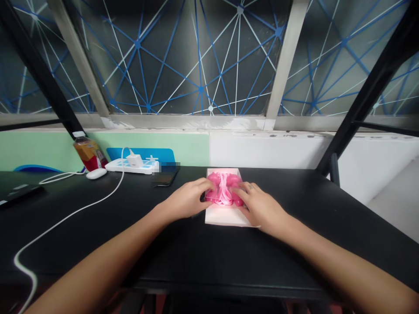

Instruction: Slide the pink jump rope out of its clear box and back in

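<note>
Fingers (203, 183) of the left hand (186, 199) and right hand (264, 210) curl at opposite sides of a pink cord bundle (224, 187); whether they pinch it, I cannot tell. It lies in a white box (220, 217) on the tabletop (183, 261).

I count one left hand (190, 199), one right hand (262, 206), one box (222, 216), one bundle of pink cord (223, 188) (the pink lumps (233, 179) I can't number, half covered as they are), one bottle (86, 151), one power strip (114, 165), one charger (135, 160), one white mouse (97, 173), one phone (166, 177), one desk (294, 266).
</note>
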